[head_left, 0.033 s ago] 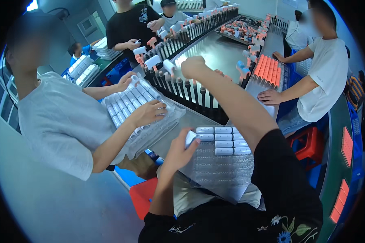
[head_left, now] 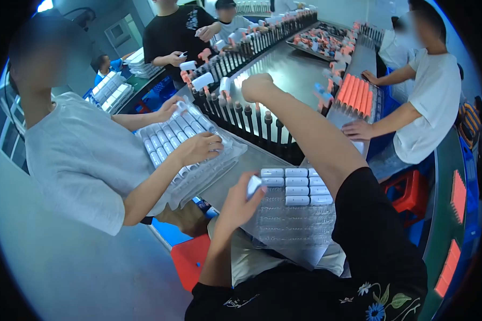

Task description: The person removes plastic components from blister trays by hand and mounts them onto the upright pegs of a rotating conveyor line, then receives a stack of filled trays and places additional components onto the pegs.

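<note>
My left hand (head_left: 240, 200) is closed round a white rounded plastic casing (head_left: 254, 184), held upright beside the left edge of a clear blister tray (head_left: 294, 224). Several similar white casings lie in rows in the tray's far part; its near pockets hold none. My right arm reaches forward over the tray to the line of black upright holders (head_left: 241, 115). There my right hand (head_left: 257, 88) is closed, knuckles up, and its fingers hide whatever is in them. A white casing (head_left: 225, 85) stands on a holder just left of that hand.
At my left a person in a grey shirt handles a tray of white casings (head_left: 171, 134). A person at the right rests a hand by orange tubes (head_left: 354, 95). Beyond are a metal table (head_left: 284, 67) and a tray of mixed parts (head_left: 321, 40). A red stool (head_left: 409, 192) stands right.
The whole view has shifted slightly. The white casing beside my right hand now looks more upright. My left hand keeps its hold on its casing.
</note>
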The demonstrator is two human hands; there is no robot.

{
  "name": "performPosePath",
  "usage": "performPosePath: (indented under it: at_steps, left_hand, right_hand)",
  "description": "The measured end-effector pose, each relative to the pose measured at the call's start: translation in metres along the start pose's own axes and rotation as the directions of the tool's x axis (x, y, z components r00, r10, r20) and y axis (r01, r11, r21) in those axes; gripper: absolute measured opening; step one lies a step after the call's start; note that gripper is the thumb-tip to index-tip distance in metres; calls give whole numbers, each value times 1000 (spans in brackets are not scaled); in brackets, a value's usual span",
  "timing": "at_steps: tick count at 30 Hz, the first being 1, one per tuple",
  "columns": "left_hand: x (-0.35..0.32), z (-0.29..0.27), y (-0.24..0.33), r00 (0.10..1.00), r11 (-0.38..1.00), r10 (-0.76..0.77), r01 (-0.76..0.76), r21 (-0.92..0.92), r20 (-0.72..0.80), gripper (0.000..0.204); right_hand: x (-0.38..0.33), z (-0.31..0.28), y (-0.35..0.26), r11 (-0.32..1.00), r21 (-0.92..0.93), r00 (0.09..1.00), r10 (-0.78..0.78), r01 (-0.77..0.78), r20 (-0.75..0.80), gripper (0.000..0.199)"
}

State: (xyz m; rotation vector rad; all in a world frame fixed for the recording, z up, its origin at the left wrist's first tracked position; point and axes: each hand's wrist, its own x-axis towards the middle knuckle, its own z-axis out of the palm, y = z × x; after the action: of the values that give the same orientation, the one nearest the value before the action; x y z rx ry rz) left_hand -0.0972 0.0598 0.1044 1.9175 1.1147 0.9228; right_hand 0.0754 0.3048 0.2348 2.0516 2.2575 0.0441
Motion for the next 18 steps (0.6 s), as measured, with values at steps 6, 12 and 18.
performPosePath:
  at_steps: [6,12,18]
  left_hand:
    - [-40,11,-1,999,970,-50,44,-239,-21,35]
    - [-31,-23,64,998,887,-51,33,-460,-25,32]
    - [48,2,80,980,976,193,-197,-89,-47,33]
  right_hand:
    - [-4,50,-29,991,120,932,-18,66,-363,71]
    - [-130,96,-35,652,239,601,-411,720,-686,53]
    - [-306,171,56,489,735,883,-241,469,-403,40]
